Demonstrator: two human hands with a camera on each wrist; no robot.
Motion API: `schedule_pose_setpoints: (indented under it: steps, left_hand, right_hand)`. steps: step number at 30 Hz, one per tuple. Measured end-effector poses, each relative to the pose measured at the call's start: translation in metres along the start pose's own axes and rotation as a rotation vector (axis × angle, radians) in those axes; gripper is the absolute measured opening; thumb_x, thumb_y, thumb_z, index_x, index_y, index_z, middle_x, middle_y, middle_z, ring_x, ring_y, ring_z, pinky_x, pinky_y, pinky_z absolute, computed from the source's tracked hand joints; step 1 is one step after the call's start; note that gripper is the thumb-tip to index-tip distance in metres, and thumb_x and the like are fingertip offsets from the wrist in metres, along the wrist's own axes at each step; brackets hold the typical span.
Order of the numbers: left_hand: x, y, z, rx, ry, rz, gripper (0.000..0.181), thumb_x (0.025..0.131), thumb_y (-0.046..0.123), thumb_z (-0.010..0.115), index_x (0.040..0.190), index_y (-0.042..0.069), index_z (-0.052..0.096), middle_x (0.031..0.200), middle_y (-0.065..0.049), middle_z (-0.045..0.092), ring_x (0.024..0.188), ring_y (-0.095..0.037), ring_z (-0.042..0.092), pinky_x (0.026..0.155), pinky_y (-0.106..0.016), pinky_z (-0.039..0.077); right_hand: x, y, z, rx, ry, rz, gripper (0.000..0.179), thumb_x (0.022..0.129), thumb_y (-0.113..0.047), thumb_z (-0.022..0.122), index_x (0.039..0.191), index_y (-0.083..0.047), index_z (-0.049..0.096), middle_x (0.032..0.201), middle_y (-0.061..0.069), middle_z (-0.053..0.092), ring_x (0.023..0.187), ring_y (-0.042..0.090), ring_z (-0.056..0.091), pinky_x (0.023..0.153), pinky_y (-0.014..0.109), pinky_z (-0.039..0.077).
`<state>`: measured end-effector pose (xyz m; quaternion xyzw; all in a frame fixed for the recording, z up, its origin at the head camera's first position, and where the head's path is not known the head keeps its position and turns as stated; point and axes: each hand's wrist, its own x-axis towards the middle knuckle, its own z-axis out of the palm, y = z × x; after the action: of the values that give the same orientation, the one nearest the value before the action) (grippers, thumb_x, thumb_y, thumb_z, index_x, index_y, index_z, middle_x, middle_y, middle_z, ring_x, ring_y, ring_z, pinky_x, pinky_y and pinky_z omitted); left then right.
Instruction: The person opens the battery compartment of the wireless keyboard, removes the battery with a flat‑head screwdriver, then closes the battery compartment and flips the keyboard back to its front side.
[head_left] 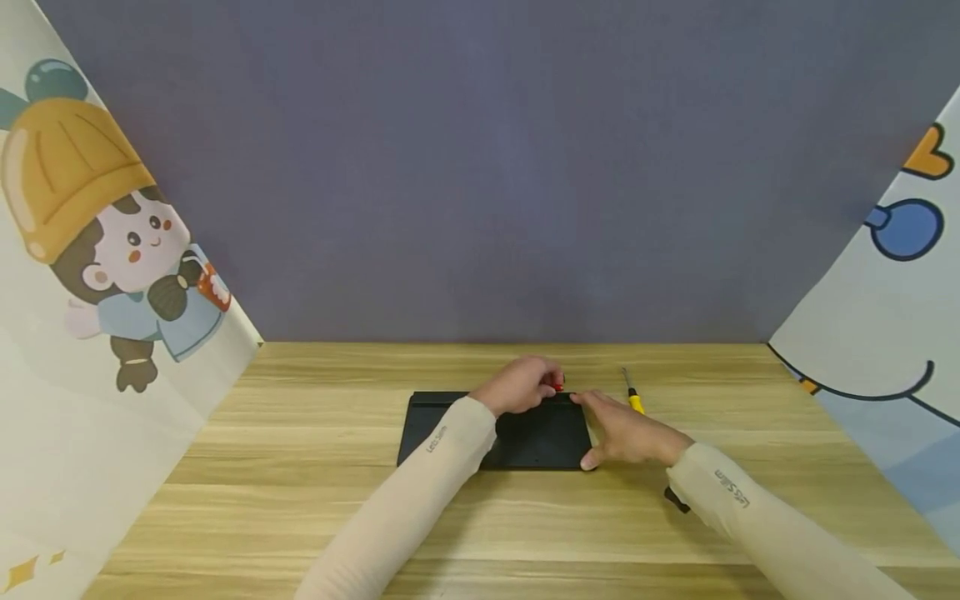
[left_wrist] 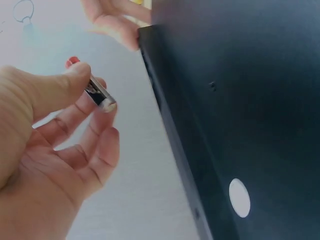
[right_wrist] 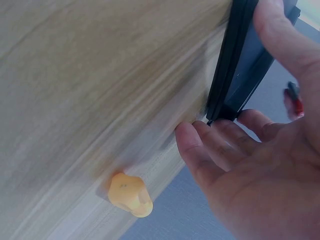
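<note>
Thumb and fingers of my left hand [head_left: 522, 385] pinch a small battery [left_wrist: 101, 96], its body dark, one end silvery and the other red. They hold it just beyond the far edge of a flat black device [head_left: 540, 437], like a keyboard lying face down. A raised ridge runs along that far edge. In the left wrist view a white oval [left_wrist: 239, 198] shows on its surface. My right hand [head_left: 628, 433] grips the device's right side, thumb at the near corner and fingers at the far corner.
A screwdriver [head_left: 635, 402] with a yellow handle lies right of the device, shaft pointing away. Partly under the right forearm is a small black object [head_left: 677, 500]. The wooden table [head_left: 247, 500] ends at a grey back panel [head_left: 480, 208], with printed panels on both sides.
</note>
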<state>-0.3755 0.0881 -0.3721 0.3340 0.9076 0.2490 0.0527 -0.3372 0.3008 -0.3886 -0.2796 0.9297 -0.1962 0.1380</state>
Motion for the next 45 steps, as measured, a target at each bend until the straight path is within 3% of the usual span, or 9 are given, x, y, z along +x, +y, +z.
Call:
schedule_pose_setpoints:
  steps: [7, 11, 23, 27, 34, 41, 45]
  left_hand:
    - [-0.011, -0.01, -0.015, -0.03, 0.077, 0.037, 0.009, 0.091, 0.008, 0.063, 0.098, 0.013, 0.066, 0.092, 0.005, 0.062, 0.079, -0.004, 0.057, 0.07, -0.019, 0.047]
    - [-0.019, -0.022, -0.024, -0.032, 0.105, 0.013, 0.005, 0.089, 0.009, 0.066, 0.094, 0.01, 0.067, 0.085, 0.007, 0.062, 0.074, -0.004, 0.058, 0.067, -0.019, 0.047]
    - [-0.046, -0.071, -0.057, -0.007, 0.184, -0.14, 0.003, 0.088, 0.005, 0.067, 0.09, 0.006, 0.069, 0.079, 0.003, 0.065, 0.071, -0.011, 0.061, 0.064, -0.025, 0.049]
    - [-0.055, -0.093, -0.062, 0.0, 0.203, -0.222, 0.005, 0.088, 0.004, 0.066, 0.09, 0.003, 0.071, 0.079, -0.003, 0.067, 0.067, -0.011, 0.058, 0.075, -0.033, 0.048]
    - [-0.072, -0.125, -0.065, 0.005, 0.193, -0.39, 0.007, 0.087, 0.004, 0.068, 0.091, 0.004, 0.073, 0.081, 0.0, 0.066, 0.072, -0.013, 0.059, 0.07, -0.033, 0.051]
    - [-0.085, -0.14, -0.056, 0.021, 0.193, -0.475, 0.003, 0.083, 0.005, 0.072, 0.085, 0.003, 0.074, 0.078, -0.002, 0.066, 0.07, -0.016, 0.059, 0.064, -0.032, 0.05]
    - [-0.09, -0.144, -0.053, 0.02, 0.194, -0.483, 0.006, 0.082, 0.001, 0.07, 0.087, 0.002, 0.073, 0.083, -0.006, 0.066, 0.074, -0.018, 0.059, 0.066, -0.033, 0.05]
  right_hand:
    - [0.007, 0.007, 0.001, -0.006, -0.001, -0.007, 0.1, 0.067, -0.038, 0.084, 0.145, -0.003, 0.032, 0.146, 0.021, 0.031, 0.131, 0.038, 0.032, 0.099, 0.054, 0.032]
    - [0.008, 0.012, 0.002, 0.0, 0.009, -0.026, 0.101, 0.067, -0.037, 0.085, 0.145, -0.002, 0.032, 0.146, 0.023, 0.03, 0.131, 0.039, 0.031, 0.1, 0.054, 0.031]
    - [0.014, 0.029, -0.012, 0.014, -0.018, -0.04, 0.102, 0.068, -0.037, 0.084, 0.146, -0.002, 0.028, 0.149, 0.026, 0.023, 0.133, 0.043, 0.025, 0.1, 0.058, 0.029]
    - [0.019, 0.033, -0.017, 0.007, -0.031, -0.062, 0.101, 0.069, -0.036, 0.083, 0.147, -0.001, 0.027, 0.148, 0.027, 0.023, 0.133, 0.043, 0.024, 0.1, 0.058, 0.029]
    - [0.022, 0.035, -0.019, -0.007, -0.032, -0.086, 0.102, 0.068, -0.038, 0.083, 0.146, 0.0, 0.028, 0.147, 0.029, 0.025, 0.132, 0.045, 0.026, 0.099, 0.058, 0.029]
    - [0.014, 0.028, -0.011, -0.006, -0.024, -0.052, 0.103, 0.068, -0.04, 0.083, 0.147, -0.002, 0.027, 0.148, 0.027, 0.025, 0.133, 0.044, 0.024, 0.1, 0.058, 0.028]
    - [0.01, 0.023, -0.007, 0.008, -0.023, -0.029, 0.104, 0.068, -0.039, 0.083, 0.148, -0.003, 0.027, 0.148, 0.026, 0.024, 0.134, 0.043, 0.023, 0.101, 0.058, 0.027]
